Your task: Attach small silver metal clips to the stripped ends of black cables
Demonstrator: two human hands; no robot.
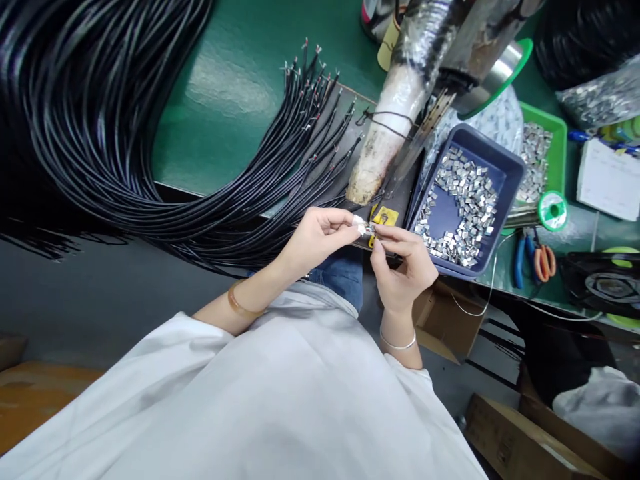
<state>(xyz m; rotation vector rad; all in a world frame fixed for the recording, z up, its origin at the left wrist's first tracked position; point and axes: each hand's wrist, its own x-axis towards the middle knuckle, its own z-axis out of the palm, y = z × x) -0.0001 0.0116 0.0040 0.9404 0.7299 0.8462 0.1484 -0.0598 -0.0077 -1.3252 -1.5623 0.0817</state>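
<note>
My left hand (323, 235) is closed in a pinch, with white wrapping on a fingertip. Facing it, my right hand (404, 261) pinches with thumb and forefinger. Between the fingertips of both is a small metal connector (369, 229), partly covered by the fingers. Whether a cable end is joined to it is too small to tell. Just behind the fingers lies a yellow tag or piece (385, 216). A thick bundle of black cables (235, 207) curves past my left hand, its stripped ends fanned out on the bench. Beside my right hand stands a dark blue bin (447, 217) of loose metal connector pieces.
A wrapped white tube (377, 133) slants down above my hands. Farther right are a green tray (559, 150) of metal pieces, a solder spool (553, 211), and pliers (543, 262) with orange handles. Cardboard boxes (525, 437) stand below the green bench (235, 80).
</note>
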